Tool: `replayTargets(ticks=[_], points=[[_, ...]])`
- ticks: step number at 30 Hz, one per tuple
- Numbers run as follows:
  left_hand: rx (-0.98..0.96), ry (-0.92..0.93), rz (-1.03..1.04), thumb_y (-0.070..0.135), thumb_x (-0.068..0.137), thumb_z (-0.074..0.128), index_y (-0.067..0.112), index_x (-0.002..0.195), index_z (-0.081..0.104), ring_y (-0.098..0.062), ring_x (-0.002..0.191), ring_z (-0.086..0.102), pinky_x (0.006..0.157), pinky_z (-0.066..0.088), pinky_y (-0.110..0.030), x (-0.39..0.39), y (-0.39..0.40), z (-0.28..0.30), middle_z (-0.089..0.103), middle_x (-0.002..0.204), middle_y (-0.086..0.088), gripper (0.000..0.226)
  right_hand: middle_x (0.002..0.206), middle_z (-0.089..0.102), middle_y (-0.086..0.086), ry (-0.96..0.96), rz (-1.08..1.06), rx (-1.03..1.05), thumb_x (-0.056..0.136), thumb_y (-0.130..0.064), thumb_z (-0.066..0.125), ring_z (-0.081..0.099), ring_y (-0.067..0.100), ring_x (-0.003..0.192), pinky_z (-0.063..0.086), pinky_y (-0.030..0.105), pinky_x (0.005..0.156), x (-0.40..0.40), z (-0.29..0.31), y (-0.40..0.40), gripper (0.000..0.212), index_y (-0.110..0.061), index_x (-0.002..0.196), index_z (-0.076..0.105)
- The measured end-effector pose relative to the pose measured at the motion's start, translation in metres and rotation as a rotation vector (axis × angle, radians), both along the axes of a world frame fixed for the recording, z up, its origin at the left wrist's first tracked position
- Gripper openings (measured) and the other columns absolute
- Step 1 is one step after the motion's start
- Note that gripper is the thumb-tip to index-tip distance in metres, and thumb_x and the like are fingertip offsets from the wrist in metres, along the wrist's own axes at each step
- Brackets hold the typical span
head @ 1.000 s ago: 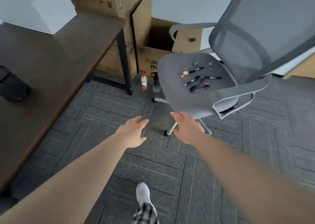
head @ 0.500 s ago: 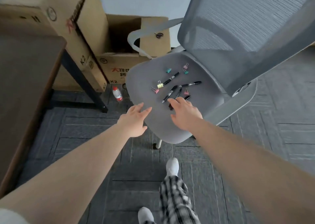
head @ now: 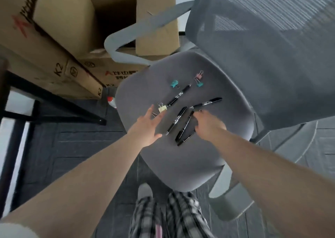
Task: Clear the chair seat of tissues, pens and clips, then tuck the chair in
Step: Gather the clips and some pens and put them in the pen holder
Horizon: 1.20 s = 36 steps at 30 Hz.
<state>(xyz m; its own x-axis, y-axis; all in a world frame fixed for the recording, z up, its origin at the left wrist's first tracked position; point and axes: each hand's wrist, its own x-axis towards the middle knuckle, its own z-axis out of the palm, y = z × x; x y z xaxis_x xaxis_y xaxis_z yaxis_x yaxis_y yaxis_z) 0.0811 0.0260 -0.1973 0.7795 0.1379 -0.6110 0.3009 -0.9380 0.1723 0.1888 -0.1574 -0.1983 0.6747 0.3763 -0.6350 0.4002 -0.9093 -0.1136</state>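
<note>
A grey office chair's seat (head: 183, 161) carries several black pens (head: 176, 119) and binder clips: a yellow clip (head: 162, 108), a teal clip (head: 174, 83), a pink clip (head: 199, 75) and another teal clip (head: 199, 84). My left hand (head: 146, 127) hovers flat with fingers apart just left of the pens, fingertips by the yellow clip. My right hand (head: 208, 125) reaches down beside the pens, fingers curled toward them; whether it grips anything is hidden. No tissues show.
Cardboard boxes (head: 54, 43) stand stacked behind the chair on the left. A desk's black leg frame (head: 54, 110) is at the left. A small red-capped bottle (head: 111, 101) lies on the carpet by the seat. The mesh backrest (head: 262, 65) rises on the right.
I have stepped closer to the chair. Both hands moved forward from the seat's front edge to over the pens and clips.
</note>
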Motion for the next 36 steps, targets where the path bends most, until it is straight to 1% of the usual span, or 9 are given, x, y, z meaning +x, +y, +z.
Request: replayTargets(ticks=[4, 9, 12, 15, 20, 24, 27, 31, 36], points=[[0.002, -0.022, -0.065, 0.023, 0.093, 0.055, 0.041, 0.147, 0.003, -0.035, 0.131, 0.033, 0.092, 0.049, -0.047, 0.024, 0.003, -0.034, -0.009, 0.16, 0.002, 0.076, 0.124, 0.045, 0.008, -0.041, -0.023, -0.043, 0.086, -0.008, 0.054, 0.051, 0.035, 0.108, 0.044, 0.04, 0.077, 0.01, -0.028, 0.005, 0.042, -0.02, 0.126, 0.044], [0.023, 0.016, -0.082, 0.016, 0.094, 0.049, 0.042, 0.147, 0.002, -0.033, 0.13, 0.031, 0.083, 0.051, -0.043, 0.049, 0.006, -0.063, -0.008, 0.16, 0.003, 0.075, 0.126, 0.041, 0.008, -0.022, -0.167, -0.055, 0.084, -0.004, 0.054, 0.048, 0.033, 0.109, 0.042, 0.038, 0.078, 0.02, -0.052, 0.006, 0.041, -0.02, 0.121, 0.047], [0.048, -0.001, -0.117, 0.014, 0.094, 0.048, 0.037, 0.147, 0.009, -0.033, 0.126, 0.032, 0.078, 0.05, -0.038, 0.054, 0.006, -0.074, 0.004, 0.156, -0.003, 0.071, 0.126, 0.043, 0.009, -0.025, -0.195, -0.052, 0.085, -0.003, 0.052, 0.045, 0.033, 0.112, 0.044, 0.04, 0.082, 0.023, -0.064, 0.004, 0.038, -0.017, 0.12, 0.048], [0.066, -0.027, -0.175, 0.018, 0.096, 0.045, 0.028, 0.145, 0.022, -0.031, 0.122, 0.034, 0.078, 0.051, -0.038, 0.053, 0.01, -0.081, 0.02, 0.147, -0.007, 0.055, 0.125, 0.043, 0.012, -0.042, -0.215, -0.025, 0.087, 0.0, 0.05, 0.043, 0.033, 0.114, 0.043, 0.038, 0.076, 0.024, -0.07, 0.007, 0.035, -0.013, 0.119, 0.048], [0.032, -0.06, -0.177, 0.005, 0.09, 0.046, 0.017, 0.125, 0.043, -0.03, 0.105, 0.041, 0.065, 0.046, -0.037, 0.055, 0.013, -0.085, 0.039, 0.123, -0.01, 0.037, 0.123, 0.045, 0.013, -0.07, -0.243, 0.021, 0.087, 0.003, 0.049, 0.045, 0.032, 0.111, 0.038, 0.035, 0.069, 0.029, -0.071, 0.014, 0.03, -0.008, 0.115, 0.049], [0.018, -0.051, -0.113, -0.003, 0.085, 0.046, 0.018, 0.119, 0.043, -0.029, 0.097, 0.04, 0.061, 0.04, -0.034, 0.06, 0.01, -0.087, 0.038, 0.118, -0.009, 0.04, 0.122, 0.045, 0.013, -0.073, -0.241, 0.033, 0.086, 0.002, 0.051, 0.047, 0.032, 0.107, 0.038, 0.035, 0.067, 0.028, -0.069, 0.019, 0.032, -0.009, 0.116, 0.048], [0.036, -0.039, -0.086, -0.006, 0.084, 0.049, 0.019, 0.121, 0.039, -0.024, 0.089, 0.03, 0.062, 0.04, -0.032, 0.061, 0.006, -0.089, 0.036, 0.118, -0.008, 0.045, 0.12, 0.045, 0.013, -0.093, -0.236, 0.064, 0.087, -0.001, 0.05, 0.049, 0.032, 0.1, 0.037, 0.035, 0.065, 0.026, -0.068, 0.021, 0.029, -0.01, 0.114, 0.047], [0.036, -0.058, -0.059, -0.007, 0.083, 0.05, 0.017, 0.123, 0.038, -0.028, 0.098, 0.035, 0.061, 0.039, -0.031, 0.06, 0.006, -0.089, 0.037, 0.119, -0.008, 0.048, 0.112, 0.052, 0.013, -0.117, -0.268, 0.144, 0.09, -0.007, 0.047, 0.051, 0.034, 0.097, 0.035, 0.034, 0.066, 0.026, -0.062, 0.019, 0.017, -0.008, 0.107, 0.049], [0.033, -0.055, -0.017, 0.003, 0.09, 0.045, 0.013, 0.121, 0.045, -0.032, 0.106, 0.036, 0.064, 0.044, -0.033, 0.064, 0.013, -0.079, 0.038, 0.123, -0.01, 0.032, 0.109, 0.052, 0.013, -0.137, -0.312, 0.279, 0.09, -0.008, 0.045, 0.05, 0.033, 0.093, 0.035, 0.032, 0.065, 0.035, -0.053, 0.02, 0.013, -0.006, 0.103, 0.048]])
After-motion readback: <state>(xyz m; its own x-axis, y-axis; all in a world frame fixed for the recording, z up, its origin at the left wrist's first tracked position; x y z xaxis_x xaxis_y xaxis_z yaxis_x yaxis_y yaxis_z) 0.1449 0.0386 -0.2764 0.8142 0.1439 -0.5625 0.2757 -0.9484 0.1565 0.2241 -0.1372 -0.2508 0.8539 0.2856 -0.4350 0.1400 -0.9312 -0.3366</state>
